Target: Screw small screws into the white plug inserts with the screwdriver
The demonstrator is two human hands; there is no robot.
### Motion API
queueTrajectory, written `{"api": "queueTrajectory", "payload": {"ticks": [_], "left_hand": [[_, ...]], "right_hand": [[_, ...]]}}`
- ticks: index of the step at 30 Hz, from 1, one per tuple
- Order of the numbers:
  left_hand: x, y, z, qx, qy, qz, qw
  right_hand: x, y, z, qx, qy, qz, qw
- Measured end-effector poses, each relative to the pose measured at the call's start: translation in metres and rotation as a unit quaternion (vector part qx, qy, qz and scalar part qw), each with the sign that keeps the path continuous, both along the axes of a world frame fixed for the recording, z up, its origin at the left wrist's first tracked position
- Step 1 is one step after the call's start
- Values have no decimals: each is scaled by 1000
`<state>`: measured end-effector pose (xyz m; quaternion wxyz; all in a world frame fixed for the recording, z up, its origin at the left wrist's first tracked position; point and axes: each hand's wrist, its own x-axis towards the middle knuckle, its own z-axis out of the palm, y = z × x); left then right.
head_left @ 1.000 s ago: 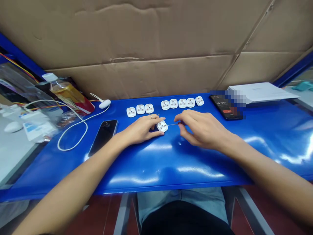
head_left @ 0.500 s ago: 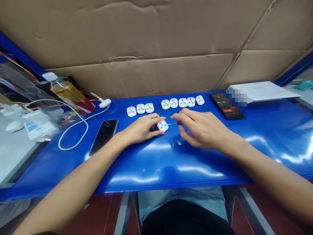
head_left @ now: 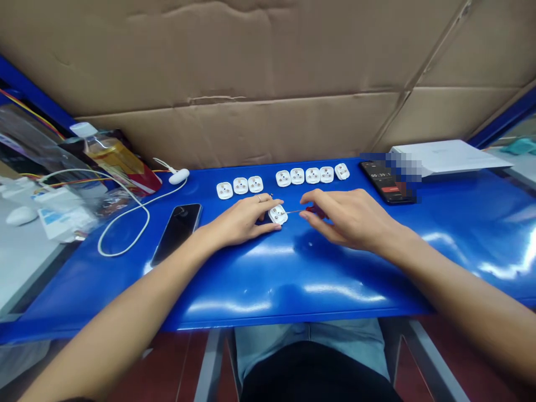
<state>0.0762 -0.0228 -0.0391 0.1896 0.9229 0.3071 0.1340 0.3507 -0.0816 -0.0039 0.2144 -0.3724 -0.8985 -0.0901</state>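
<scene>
Thumb and fingers of my left hand [head_left: 250, 219] grip a white square plug piece [head_left: 278, 214] with small metal parts, on the blue table. My right hand [head_left: 350, 218] is closed around the red handle of a screwdriver [head_left: 310, 209]. Its thin shaft points left, and the tip meets the right side of the plug piece. Most of the handle is hidden by my fingers. Behind my hands, similar white pieces stand in a row, three at the left [head_left: 240, 186] and several at the right [head_left: 312, 175].
A dark phone [head_left: 178, 231] and a white cable [head_left: 144, 209] lie left of my left arm. Farther left are a bottle [head_left: 115, 159] and plastic bags. At the right are a second phone [head_left: 387, 181] and a white box [head_left: 452, 156]. Cardboard [head_left: 251, 72] stands behind.
My right hand has shifted slightly, and its thumb and forefinger have come closer together around the red handle. My left hand and the plug piece have hardly moved.
</scene>
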Motion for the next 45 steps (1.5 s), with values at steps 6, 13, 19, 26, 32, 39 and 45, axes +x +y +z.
{"api": "queueTrajectory", "payload": {"ticks": [6,13,19,26,32,39,45], "left_hand": [[0,-2,3,2,8,-7,1000],[0,-4,3,10,2,0,1000],[1,-4,5,4,0,2,1000],[1,-4,5,1,0,-1,1000],[-1,-3,5,0,9,-2,1000],[-3,-1,18,63,-94,34,993],[-1,2,18,89,-141,65,984]], "right_hand": [[1,3,-2,9,5,37,999],[1,0,0,3,-26,37,999],[0,3,-4,-2,-19,34,999],[1,5,-3,41,-13,69,997],[1,5,-2,53,5,75,996],[2,4,-3,64,66,87,992],[2,5,-5,48,91,90,991]]}}
